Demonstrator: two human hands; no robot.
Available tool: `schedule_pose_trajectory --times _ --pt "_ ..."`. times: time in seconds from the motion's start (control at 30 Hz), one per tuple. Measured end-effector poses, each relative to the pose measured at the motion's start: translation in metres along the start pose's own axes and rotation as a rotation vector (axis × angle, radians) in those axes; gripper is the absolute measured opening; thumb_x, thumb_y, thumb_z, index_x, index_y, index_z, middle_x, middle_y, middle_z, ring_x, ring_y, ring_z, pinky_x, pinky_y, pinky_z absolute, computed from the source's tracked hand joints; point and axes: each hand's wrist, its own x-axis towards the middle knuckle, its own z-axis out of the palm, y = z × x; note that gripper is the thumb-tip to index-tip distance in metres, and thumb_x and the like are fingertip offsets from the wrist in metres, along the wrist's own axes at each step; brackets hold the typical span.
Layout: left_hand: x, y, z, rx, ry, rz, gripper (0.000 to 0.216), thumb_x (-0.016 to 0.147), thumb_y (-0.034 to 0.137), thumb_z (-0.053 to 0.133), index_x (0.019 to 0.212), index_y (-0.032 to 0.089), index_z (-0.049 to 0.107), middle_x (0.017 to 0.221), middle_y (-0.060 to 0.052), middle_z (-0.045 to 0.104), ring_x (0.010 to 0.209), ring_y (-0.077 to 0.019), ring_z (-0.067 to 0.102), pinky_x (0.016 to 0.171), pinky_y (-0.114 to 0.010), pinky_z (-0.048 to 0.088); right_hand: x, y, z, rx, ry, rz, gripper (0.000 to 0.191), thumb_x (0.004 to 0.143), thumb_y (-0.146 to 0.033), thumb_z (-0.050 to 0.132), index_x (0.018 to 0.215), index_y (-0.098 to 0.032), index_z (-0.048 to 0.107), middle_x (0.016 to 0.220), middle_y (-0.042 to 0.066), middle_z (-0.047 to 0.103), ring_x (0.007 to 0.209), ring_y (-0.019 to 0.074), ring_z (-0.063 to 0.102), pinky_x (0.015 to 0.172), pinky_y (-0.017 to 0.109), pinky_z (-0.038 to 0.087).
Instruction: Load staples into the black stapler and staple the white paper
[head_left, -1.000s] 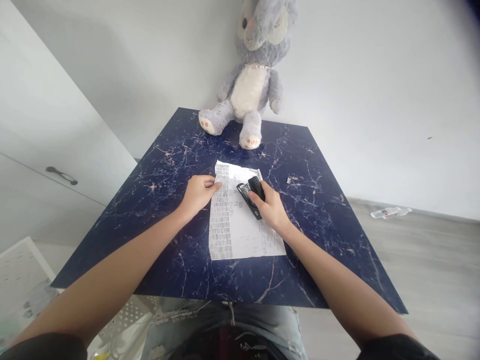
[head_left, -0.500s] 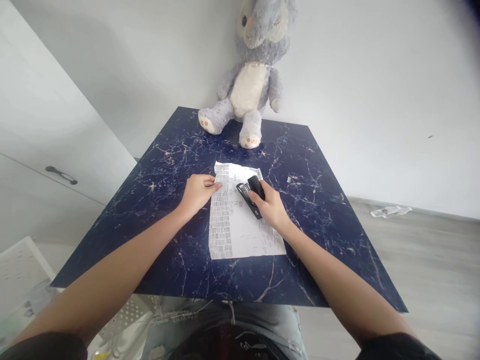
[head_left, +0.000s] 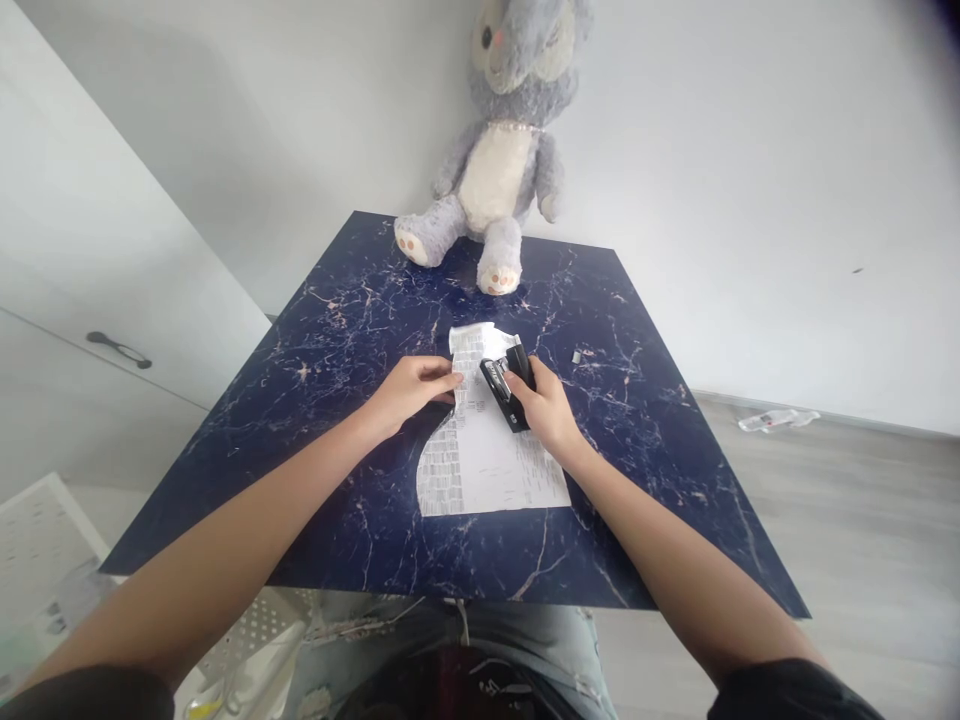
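Observation:
A printed sheet of paper (head_left: 487, 460) lies on the dark blue marbled table, its upper left part lifted and bent. My left hand (head_left: 420, 390) pinches the paper's left edge between thumb and fingers. In my right hand (head_left: 546, 402) is a black stapler (head_left: 511, 388), held over the upper right part of the sheet. The stapler points away from me and to the left, with its silver metal part showing near my thumb. Whether the paper is between its jaws I cannot tell.
A large grey plush toy (head_left: 495, 180) sits at the table's (head_left: 660, 470) far edge against the wall. A small grey piece (head_left: 576, 356) lies right of the paper. A clear plastic item (head_left: 778, 420) is on the floor at right. A cabinet handle (head_left: 118, 350) shows at left.
My left hand has moved right, pulling the paper's left edge inward so that the sheet curves up. The stapler in my right hand has shifted slightly to the right and turned a little.

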Motion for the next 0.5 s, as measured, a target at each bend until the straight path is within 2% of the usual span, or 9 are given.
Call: schedule_pose_trajectory --times 0.17,0.33,0.5 --pt "-0.002 -0.002 0.000 0.076 0.096 0.041 0.025 0.081 0.038 0.078 0.097 0.019 0.079 0.103 -0.010 0.078 0.098 -0.0266 0.073 0.088 -0.040 0.057 0.000 -0.002 -0.001 -0.002 -0.021 0.018 0.031 0.092 -0.047 0.060 0.079 -0.022 0.046 0.073 -0.001 0.053 0.068 0.0161 0.045 0.063 0.032 0.031" --pt "0.003 -0.007 -0.010 0.131 0.246 0.012 0.020 0.079 0.036 0.079 0.088 0.018 0.080 0.093 -0.010 0.079 0.092 -0.0279 0.074 0.080 -0.039 0.058 -0.001 -0.003 -0.002 -0.025 -0.035 0.023 0.031 0.092 -0.047 0.060 0.079 -0.022 0.047 0.070 -0.001 0.052 0.065 0.0162 0.045 0.061 0.032 0.031" --pt "0.005 -0.009 -0.015 0.224 0.297 0.004 0.020 0.080 0.036 0.078 0.088 0.018 0.081 0.095 -0.011 0.080 0.089 -0.0287 0.075 0.078 -0.039 0.058 -0.001 -0.003 -0.002 -0.028 -0.047 0.026 0.032 0.092 -0.048 0.059 0.078 -0.022 0.045 0.070 -0.001 0.052 0.064 0.0161 0.045 0.060 0.032 0.030"
